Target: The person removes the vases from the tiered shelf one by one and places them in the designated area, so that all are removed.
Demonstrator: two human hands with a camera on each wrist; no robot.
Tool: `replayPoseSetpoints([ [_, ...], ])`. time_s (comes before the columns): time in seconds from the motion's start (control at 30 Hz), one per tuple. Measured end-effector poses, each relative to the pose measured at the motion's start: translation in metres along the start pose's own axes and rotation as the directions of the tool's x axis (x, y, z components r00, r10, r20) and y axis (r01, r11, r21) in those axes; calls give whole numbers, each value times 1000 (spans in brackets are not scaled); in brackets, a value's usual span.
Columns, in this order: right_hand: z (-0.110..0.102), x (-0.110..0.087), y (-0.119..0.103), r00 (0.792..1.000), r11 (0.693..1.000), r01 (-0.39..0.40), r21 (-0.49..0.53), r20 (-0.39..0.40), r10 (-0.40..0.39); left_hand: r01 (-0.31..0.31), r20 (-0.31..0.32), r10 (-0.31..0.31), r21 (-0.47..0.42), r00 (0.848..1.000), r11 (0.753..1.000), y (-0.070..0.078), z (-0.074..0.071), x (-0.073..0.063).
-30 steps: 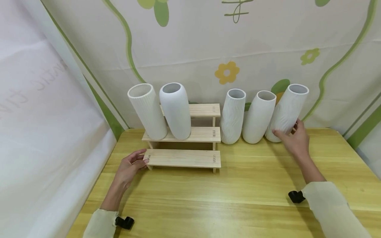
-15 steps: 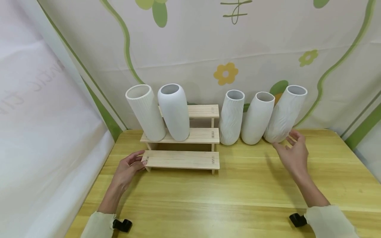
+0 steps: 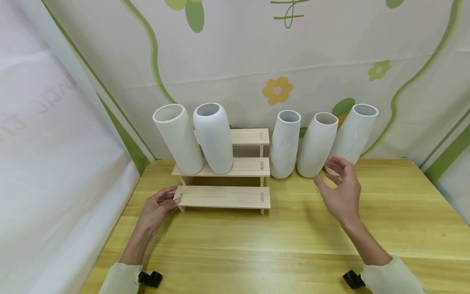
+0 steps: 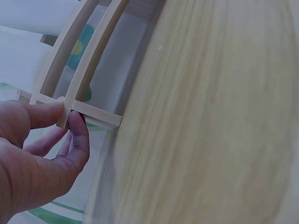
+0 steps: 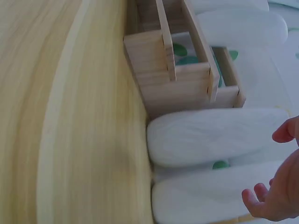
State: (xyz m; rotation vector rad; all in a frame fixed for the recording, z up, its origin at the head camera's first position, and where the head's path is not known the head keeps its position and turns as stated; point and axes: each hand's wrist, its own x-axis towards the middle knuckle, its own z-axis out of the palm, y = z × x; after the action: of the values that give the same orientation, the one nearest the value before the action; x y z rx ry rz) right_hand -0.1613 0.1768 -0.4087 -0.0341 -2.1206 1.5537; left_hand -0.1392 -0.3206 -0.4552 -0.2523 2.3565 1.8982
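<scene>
My left hand [image 3: 154,210] pinches the left end of the lowest board of a three-tier wooden display stand [image 3: 220,197]; in the left wrist view the thumb lies on one face and the fingers on the other. My right hand [image 3: 341,194], fingers spread and holding nothing, is in front of the white vases right of the stand. Nearest it are the smooth middle vase [image 3: 317,145] and the textured right vase [image 3: 356,130], whose lower part it partly hides. A textured white vase [image 3: 285,145] stands beside the stand's right end.
On the stand's middle tier are a ribbed white vase [image 3: 180,141] and a smooth white vase [image 3: 214,139]. A printed cloth backdrop [image 3: 227,49] hangs behind the wooden table [image 3: 227,245], with a white cloth [image 3: 55,183] on the left.
My right hand has let go of the rightmost vase and moved left, toward the middle vase. My left hand has stayed on the stand.
</scene>
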Motion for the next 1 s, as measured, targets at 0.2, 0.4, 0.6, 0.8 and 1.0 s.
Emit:
replayPoseSetpoints([
  [0.2,18,-3,-12,993,997,62,45,97,-66,2,-5,-3,-12,1000,1000,0,0,0],
  [0.4,35,-3,-21,976,996,71,48,204,-80,-1,-8,1,-19,1000,1000,0,0,0],
  [0.6,48,-2,-27,963,995,84,60,252,-96,-12,0,12,-18,1000,1000,0,-1,1],
  [0.8,60,2,-33,951,994,86,71,291,-103,-6,0,6,-15,1000,1000,1,-1,0],
  [1.0,75,5,-43,937,991,99,87,328,-122,-6,7,6,-14,1000,1000,0,-1,1],
])
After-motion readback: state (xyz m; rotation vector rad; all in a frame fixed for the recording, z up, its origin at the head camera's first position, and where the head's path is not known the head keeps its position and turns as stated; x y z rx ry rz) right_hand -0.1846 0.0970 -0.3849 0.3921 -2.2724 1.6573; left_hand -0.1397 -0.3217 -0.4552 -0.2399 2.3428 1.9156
